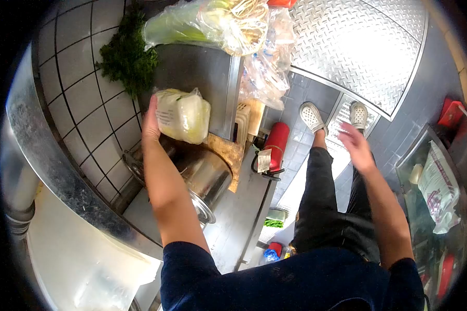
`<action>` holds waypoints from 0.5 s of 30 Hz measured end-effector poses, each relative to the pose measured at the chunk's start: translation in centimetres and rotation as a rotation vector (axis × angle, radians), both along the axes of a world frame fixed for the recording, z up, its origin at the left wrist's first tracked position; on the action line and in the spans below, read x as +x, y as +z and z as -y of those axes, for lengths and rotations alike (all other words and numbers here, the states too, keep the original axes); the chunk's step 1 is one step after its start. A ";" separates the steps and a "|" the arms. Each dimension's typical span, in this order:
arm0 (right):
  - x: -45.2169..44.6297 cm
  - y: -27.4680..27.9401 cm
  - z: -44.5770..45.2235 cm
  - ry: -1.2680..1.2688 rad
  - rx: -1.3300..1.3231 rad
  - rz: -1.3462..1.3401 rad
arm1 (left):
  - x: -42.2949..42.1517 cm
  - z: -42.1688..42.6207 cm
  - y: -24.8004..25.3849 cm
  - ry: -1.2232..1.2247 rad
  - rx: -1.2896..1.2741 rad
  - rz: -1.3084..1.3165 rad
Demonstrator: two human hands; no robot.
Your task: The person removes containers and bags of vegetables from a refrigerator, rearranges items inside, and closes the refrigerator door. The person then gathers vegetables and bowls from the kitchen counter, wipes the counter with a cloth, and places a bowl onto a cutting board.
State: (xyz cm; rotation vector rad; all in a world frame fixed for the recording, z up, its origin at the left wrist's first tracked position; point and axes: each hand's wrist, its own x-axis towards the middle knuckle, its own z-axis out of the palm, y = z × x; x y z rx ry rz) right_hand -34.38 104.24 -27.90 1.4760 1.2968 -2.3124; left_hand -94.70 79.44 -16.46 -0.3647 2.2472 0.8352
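My left hand [150,119] is closed on the side of a pale green cabbage [184,115] wrapped in clear plastic with printing on it. The cabbage is above the steel counter, close to a large shiny metal pot [207,173] and a worn wooden board [224,150]. On the other side, my right hand [357,147] hangs over the floor in front of my legs; it is blurred, its fingers look apart, and nothing shows in it.
Dark green herbs [127,59] lie against the tiled wall [75,67]. Long green vegetables in a plastic bag [187,25] rest on the counter [192,67]. Below its edge stands a red fire extinguisher [278,142]. To the right, a glass-topped case [407,163] holds a printed bag [437,189].
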 end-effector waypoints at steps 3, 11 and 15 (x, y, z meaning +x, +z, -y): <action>-14.0 4.3 3.4 0.157 -0.093 -0.250 | 4.3 -1.1 0.9 -0.005 0.009 -0.094; -33.4 10.8 8.3 0.343 0.163 -0.321 | 3.6 0.0 0.1 -0.313 -0.031 -0.289; -33.2 13.3 9.7 0.353 0.116 -0.367 | 5.2 -2.2 4.4 -0.316 -0.234 -0.308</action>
